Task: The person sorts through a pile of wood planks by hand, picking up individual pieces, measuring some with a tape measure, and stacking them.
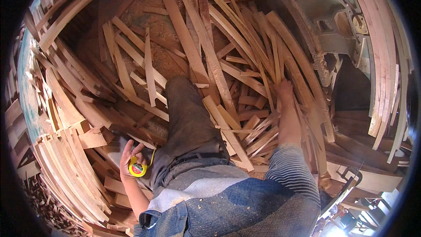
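The fingers (127, 151) of the left hand (130, 160) are curling around a yellow tape measure (137, 168), a round, smooth plastic case with a red label facing the camera. The case is sitting in the palm low in the picture, just beside the person's left hip, with a thin yellow strap (153, 154) looping up from it toward the dark trousers (189, 118).

The right hand (284, 88) is reaching far forward into a heap of wood offcuts (245, 83), its striped sleeve (291, 171) pushed up the forearm. The hand is resting on the strips, but whether its fingers are gripping one or lying flat cannot be told.

The offcuts are long, thin, rough-sawn slats of pale and reddish timber, lying crossed and fanned over a floor dusted with sawdust (149, 22). Most around the right hand are running away from the person, long axes pointing up the picture. At the left, a stack of slats (66, 166) is bowing in parallel layers. A grey metal machine (337, 30) is standing at the upper right.
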`<state>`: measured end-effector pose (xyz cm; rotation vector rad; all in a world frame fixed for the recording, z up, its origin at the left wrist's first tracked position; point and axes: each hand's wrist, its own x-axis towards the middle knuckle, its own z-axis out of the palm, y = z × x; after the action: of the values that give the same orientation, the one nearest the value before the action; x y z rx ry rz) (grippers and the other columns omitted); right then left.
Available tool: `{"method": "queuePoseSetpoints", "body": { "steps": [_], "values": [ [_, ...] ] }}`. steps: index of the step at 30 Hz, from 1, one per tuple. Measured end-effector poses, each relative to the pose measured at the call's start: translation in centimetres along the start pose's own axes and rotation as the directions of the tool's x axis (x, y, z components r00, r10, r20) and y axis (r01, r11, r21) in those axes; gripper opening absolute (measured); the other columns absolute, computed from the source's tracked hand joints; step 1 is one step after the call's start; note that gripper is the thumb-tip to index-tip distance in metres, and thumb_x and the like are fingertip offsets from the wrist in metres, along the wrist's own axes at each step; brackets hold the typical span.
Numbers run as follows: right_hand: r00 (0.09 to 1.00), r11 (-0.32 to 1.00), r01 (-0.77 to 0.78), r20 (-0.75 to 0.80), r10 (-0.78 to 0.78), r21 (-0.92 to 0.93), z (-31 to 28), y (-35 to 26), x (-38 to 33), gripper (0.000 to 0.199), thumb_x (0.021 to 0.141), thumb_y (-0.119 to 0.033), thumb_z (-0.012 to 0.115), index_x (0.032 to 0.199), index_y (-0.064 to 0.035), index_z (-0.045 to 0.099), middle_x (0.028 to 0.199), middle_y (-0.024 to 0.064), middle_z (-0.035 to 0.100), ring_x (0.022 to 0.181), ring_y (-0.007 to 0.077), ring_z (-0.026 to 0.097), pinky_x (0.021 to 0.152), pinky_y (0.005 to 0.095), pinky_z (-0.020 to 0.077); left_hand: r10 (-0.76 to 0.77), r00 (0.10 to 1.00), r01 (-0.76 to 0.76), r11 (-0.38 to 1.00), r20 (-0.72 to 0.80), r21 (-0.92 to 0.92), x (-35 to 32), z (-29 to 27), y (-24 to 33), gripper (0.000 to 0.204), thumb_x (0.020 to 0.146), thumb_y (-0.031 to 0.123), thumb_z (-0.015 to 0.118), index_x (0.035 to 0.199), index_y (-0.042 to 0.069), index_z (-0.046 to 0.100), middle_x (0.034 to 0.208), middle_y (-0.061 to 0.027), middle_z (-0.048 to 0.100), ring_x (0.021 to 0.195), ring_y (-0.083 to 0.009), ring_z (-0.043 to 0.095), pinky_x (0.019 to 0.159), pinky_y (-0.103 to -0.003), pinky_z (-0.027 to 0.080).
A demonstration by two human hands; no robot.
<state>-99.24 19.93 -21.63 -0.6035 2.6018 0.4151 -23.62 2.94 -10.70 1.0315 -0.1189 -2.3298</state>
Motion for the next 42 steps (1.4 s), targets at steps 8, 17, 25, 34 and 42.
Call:
{"method": "queuePoseSetpoints", "body": {
  "steps": [8, 17, 25, 34, 42],
  "values": [
    [0.988, 0.986, 0.119, -0.116, -0.105, 0.120, -1.0, -2.9, -3.4, 0.103, 0.070, -0.054, 0.085, 0.145, 0.0032, 0.043, 0.137, 0.0314, 0.052, 0.130, 0.0445, 0.049, 0.110, 0.0516, 0.0399, 0.010, 0.999, -0.009, 1.000, -0.031, 0.005, -0.2, 0.1, -0.3, 0.054, 0.095, 0.021, 0.059, 0.148, 0.013, 0.048, 0.136, -0.0286, 0.058, 0.070, -0.0246, 0.062, 0.067, -0.043, 0.056],
    [0.971, 0.971, 0.184, -0.185, -0.154, 0.155, -2.7, -7.2, -8.2, 0.086, 0.070, -0.033, 0.090, 0.134, 0.0070, 0.047, 0.125, 0.0310, 0.060, 0.119, 0.0436, 0.059, 0.099, 0.0479, 0.0497, 0.008, 0.999, -0.010, 0.999, -0.047, -0.038, -0.5, 1.0, -0.1, 0.060, 0.090, 0.016, 0.065, 0.147, 0.013, 0.049, 0.130, -0.0294, 0.062, 0.071, -0.0250, 0.063, 0.063, -0.044, 0.057],
    [0.795, 0.863, 0.500, -0.436, -0.422, 0.075, -4.3, -4.5, -11.3, 0.062, 0.076, -0.025, 0.081, 0.125, 0.0043, 0.055, 0.104, 0.0286, 0.067, 0.099, 0.0480, 0.065, 0.084, 0.0495, 0.0536, 0.030, 0.998, -0.031, 0.999, -0.053, -0.027, -1.0, 1.6, 0.0, 0.064, 0.086, 0.015, 0.070, 0.145, 0.010, 0.047, 0.131, -0.0311, 0.059, 0.072, -0.0262, 0.064, 0.066, -0.047, 0.058],
    [0.907, 0.992, 0.061, -0.422, -0.010, 0.108, -10.5, 3.3, -17.0, 0.060, 0.071, -0.026, 0.085, 0.115, -0.0004, 0.053, 0.101, 0.0258, 0.070, 0.101, 0.0450, 0.068, 0.084, 0.0506, 0.0548, 0.006, 0.998, -0.004, 0.999, 0.067, -0.037, -1.4, 1.2, 0.1, 0.066, 0.084, 0.013, 0.074, 0.143, 0.013, 0.047, 0.129, -0.0287, 0.059, 0.077, -0.0275, 0.067, 0.071, -0.046, 0.059],
    [0.791, 0.947, 0.313, -0.573, -0.215, 0.075, -11.4, 2.6, -22.3, 0.052, 0.070, -0.017, 0.083, 0.107, 0.0033, 0.052, 0.096, 0.0273, 0.068, 0.095, 0.0469, 0.067, 0.080, 0.0511, 0.0538, 0.030, 0.991, -0.033, 0.999, 0.131, 0.021, -2.5, 1.5, 0.0, 0.060, 0.083, 0.012, 0.076, 0.137, 0.012, 0.050, 0.130, -0.0259, 0.058, 0.077, -0.0238, 0.068, 0.073, -0.043, 0.059]
  ]
}}
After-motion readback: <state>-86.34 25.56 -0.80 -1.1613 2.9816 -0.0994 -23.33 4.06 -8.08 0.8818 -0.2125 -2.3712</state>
